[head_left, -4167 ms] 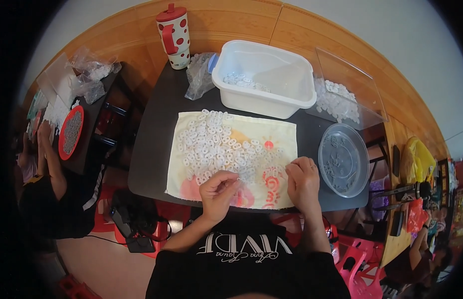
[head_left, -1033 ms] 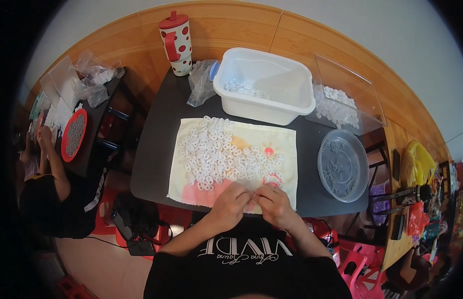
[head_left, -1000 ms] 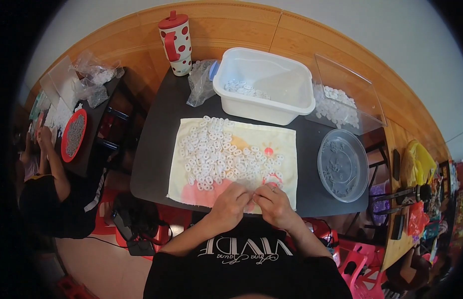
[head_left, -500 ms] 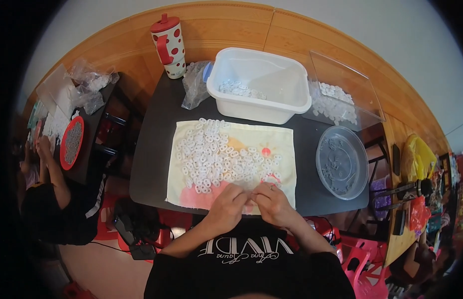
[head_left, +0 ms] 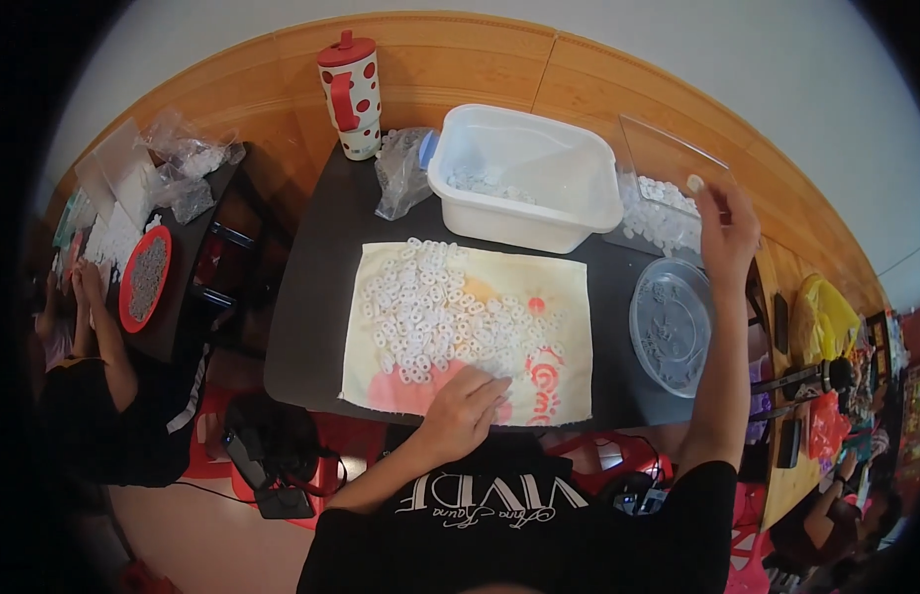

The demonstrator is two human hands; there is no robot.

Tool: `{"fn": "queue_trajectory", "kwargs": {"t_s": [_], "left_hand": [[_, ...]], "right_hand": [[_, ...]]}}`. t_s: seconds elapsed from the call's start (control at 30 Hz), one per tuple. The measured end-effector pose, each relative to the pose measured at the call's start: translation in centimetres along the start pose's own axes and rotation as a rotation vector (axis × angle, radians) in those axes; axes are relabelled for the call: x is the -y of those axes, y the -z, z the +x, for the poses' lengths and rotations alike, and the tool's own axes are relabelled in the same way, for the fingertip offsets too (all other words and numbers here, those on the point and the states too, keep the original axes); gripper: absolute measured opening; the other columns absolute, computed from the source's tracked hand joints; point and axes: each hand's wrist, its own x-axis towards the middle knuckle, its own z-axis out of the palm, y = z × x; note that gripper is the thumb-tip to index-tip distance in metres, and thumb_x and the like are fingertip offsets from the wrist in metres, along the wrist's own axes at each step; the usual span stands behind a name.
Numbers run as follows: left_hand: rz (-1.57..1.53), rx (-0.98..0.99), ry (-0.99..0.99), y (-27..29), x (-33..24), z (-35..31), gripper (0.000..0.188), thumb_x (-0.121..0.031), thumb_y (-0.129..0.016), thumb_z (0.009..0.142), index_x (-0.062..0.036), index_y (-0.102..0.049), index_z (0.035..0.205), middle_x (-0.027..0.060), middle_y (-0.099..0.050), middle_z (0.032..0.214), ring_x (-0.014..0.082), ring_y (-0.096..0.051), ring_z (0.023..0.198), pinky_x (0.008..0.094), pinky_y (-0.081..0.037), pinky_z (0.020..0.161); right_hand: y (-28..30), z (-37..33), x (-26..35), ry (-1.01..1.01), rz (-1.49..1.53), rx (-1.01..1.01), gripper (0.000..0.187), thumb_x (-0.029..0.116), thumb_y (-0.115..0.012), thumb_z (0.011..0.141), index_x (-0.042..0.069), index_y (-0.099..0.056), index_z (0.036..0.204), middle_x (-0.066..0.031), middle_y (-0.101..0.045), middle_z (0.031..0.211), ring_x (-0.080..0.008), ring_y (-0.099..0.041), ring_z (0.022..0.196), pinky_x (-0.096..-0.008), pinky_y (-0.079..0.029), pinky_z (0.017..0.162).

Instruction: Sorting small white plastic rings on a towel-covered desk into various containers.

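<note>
My right hand (head_left: pixel 729 233) is raised at the right, over the near side of a clear plastic box (head_left: pixel 668 139). Between its fingertips is a small white round piece (head_left: pixel 695 183). Inside the box lie many similar white pieces (head_left: pixel 660 213). My left hand (head_left: pixel 464 414) rests at the near edge of a pale yellow cloth (head_left: pixel 569 337), its fingers curled together. Whatever those fingers hold, if anything, is hidden. Just beyond it, many small white plastic pieces with two holes (head_left: pixel 420 307) are spread over the cloth.
A white tub (head_left: pixel 524 218) with some white pieces stands at the back. Right of the cloth sits a round clear container (head_left: pixel 668 332) with small parts. A spotted tumbler (head_left: pixel 353 99) and a plastic bag (head_left: pixel 404 173) are back left. Another person's hands (head_left: pixel 87 282) work at the left table.
My hands were together at the cloth's near edge. The right has moved up and right to the clear box and now pinches a white round piece; the left stays near the cloth's edge.
</note>
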Motion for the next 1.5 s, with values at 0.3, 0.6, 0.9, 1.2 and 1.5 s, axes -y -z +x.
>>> {"fn": "queue_trajectory", "kwargs": {"t_s": [0.3, 0.6, 0.9, 1.2, 1.5], "left_hand": [[-0.074, -0.054, -0.037, 0.3, 0.3, -0.4, 0.028, 0.009, -0.069, 0.078, 0.0032, -0.069, 0.105, 0.0139, -0.063, 0.089, 0.0304, -0.06, 0.076, 0.0373, -0.05, 0.064], [-0.13, -0.305, 0.101, 0.2, 0.2, -0.6, 0.026, 0.011, -0.066, 0.079, 0.004, -0.068, 0.104, 0.0149, -0.064, 0.092, 0.0293, -0.063, 0.079, 0.0352, -0.051, 0.068], [-0.139, -0.313, 0.176, 0.8, -1.0, 0.4, 0.033, 0.012, -0.067, 0.08, 0.0036, -0.068, 0.112, 0.015, -0.066, 0.099, 0.023, -0.064, 0.081, 0.0282, -0.051, 0.068], [-0.148, -0.074, -0.081, 0.5, -0.3, 0.4, 0.042, 0.014, -0.063, 0.075, 0.0008, -0.068, 0.114, 0.015, -0.066, 0.097, 0.0312, -0.063, 0.08, 0.0367, -0.053, 0.068], [-0.303, -0.146, 0.167, -0.1, -0.3, 0.1, 0.021, 0.009, -0.067, 0.085, 0.004, -0.071, 0.105, 0.0137, -0.069, 0.098, 0.0175, -0.064, 0.075, 0.0261, -0.049, 0.063]], "right_hand": [[-5.8, -12.2, 8.2, 0.125, 0.337, 0.693, 0.018, -0.008, -0.068, 0.075, 0.0, -0.067, 0.092, -0.0151, -0.064, 0.091, -0.0325, -0.065, 0.084, -0.0402, -0.053, 0.071], [-10.0, -13.9, 11.0, 0.262, 0.271, 0.812, 0.02, 0.008, -0.073, 0.079, 0.002, -0.064, 0.096, -0.0128, -0.054, 0.093, -0.0329, -0.058, 0.087, -0.0423, -0.049, 0.075], [-5.2, -15.7, 11.4, -0.199, 0.732, 0.853, 0.016, 0.001, -0.072, 0.085, -0.001, -0.062, 0.097, -0.0102, -0.06, 0.087, -0.0223, -0.062, 0.076, -0.0301, -0.047, 0.065], [-3.1, -17.8, 10.4, -0.249, 0.811, 0.844, 0.011, -0.002, -0.069, 0.087, -0.001, -0.067, 0.098, -0.0089, -0.063, 0.086, -0.0205, -0.061, 0.077, -0.0302, -0.047, 0.067], [-6.3, -15.2, 8.4, 0.053, 0.283, 0.685, 0.014, 0.0, -0.07, 0.079, 0.003, -0.069, 0.092, -0.0122, -0.059, 0.086, -0.0313, -0.064, 0.077, -0.0401, -0.051, 0.065]]}}
